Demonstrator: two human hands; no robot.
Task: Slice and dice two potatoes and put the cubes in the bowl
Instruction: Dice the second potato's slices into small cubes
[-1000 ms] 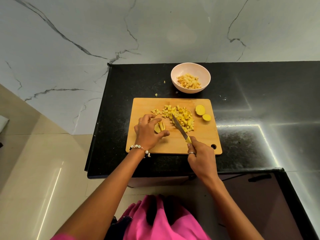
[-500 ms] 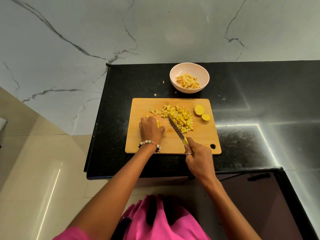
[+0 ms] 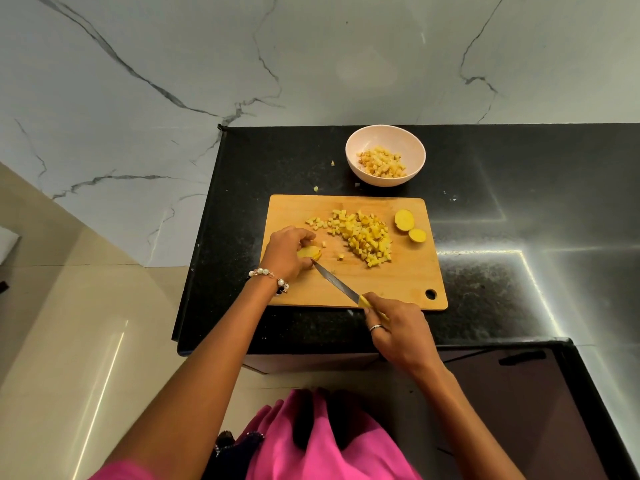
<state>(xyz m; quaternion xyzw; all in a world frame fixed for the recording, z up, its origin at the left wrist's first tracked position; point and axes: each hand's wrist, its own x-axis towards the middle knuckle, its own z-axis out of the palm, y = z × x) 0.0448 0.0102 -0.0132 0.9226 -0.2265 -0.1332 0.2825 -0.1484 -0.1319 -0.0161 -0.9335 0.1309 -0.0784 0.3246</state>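
Note:
On the wooden cutting board point(image 3: 408, 282) my left hand point(image 3: 287, 252) grips a stack of potato slices point(image 3: 309, 252) at the board's left side. My right hand point(image 3: 398, 336) holds a yellow-handled knife point(image 3: 334, 281), its blade tip touching the slices. A heap of potato cubes point(image 3: 363, 237) lies in the board's middle. Two round potato end pieces point(image 3: 410, 226) sit at the board's far right. The pale pink bowl point(image 3: 353, 150) behind the board holds more cubes.
The board lies on a black stone counter point(image 3: 519, 209) against a white marble wall. A few stray potato bits point(image 3: 333, 163) lie on the counter left of the bowl. The counter's left edge drops to a beige floor.
My left hand turned the potato slices and shifted them slightly left. The knife swung from beside the cube heap toward the slices, its tip now at my left fingers.

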